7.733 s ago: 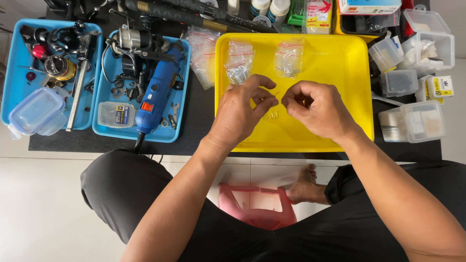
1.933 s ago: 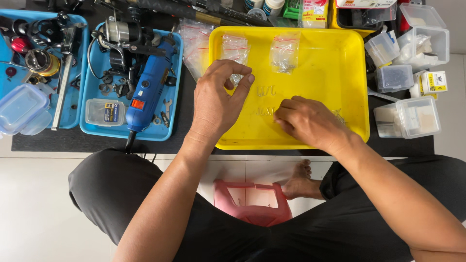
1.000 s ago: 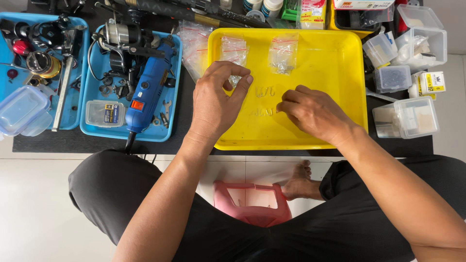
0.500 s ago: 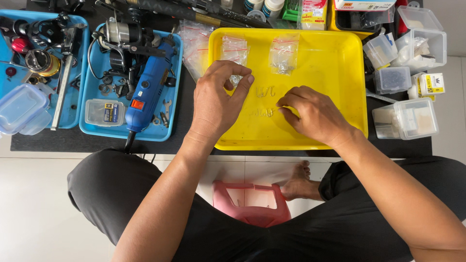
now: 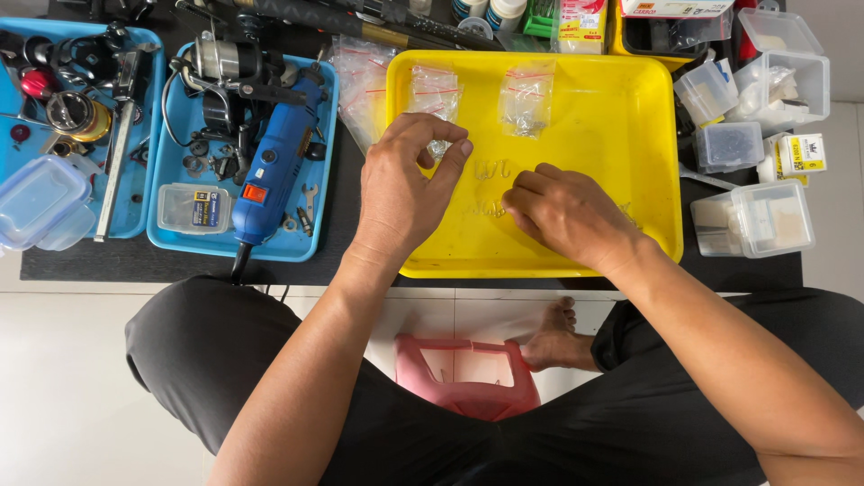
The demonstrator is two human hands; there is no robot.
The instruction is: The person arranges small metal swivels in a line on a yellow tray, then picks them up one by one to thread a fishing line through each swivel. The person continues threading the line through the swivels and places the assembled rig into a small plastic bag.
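I see both hands over the yellow tray [image 5: 648, 135]. My left hand [image 5: 405, 193] hovers with thumb and forefinger pinched narrow; something tiny may sit between them, but I cannot tell what, if anything. My right hand [image 5: 567, 216] lies low on the tray floor, fingers curled and pressed down on a scatter of small clear parts [image 5: 490, 209] just at its fingertips; whether it grips one I cannot tell. A second cluster of those clear parts [image 5: 492, 168] lies between the two hands, slightly beyond the right knuckles.

Just past the left fingertips lies a small zip bag [image 5: 434, 90], and a second zip bag [image 5: 526, 97] lies beyond the right hand, both flat on the tray. More clear bags [image 5: 360, 85] sit on the counter [image 5: 346, 211] off the left hand's outer side, next to a blue tray [image 5: 180, 243] holding a blue rotary tool [image 5: 274, 166].

As I judge it, the sorting is midway: some pieces are laid out loose on the tray, while the bags beyond the hands hold contents not yet handled. Clear plastic boxes [image 5: 756, 216] stand outside the right wrist.
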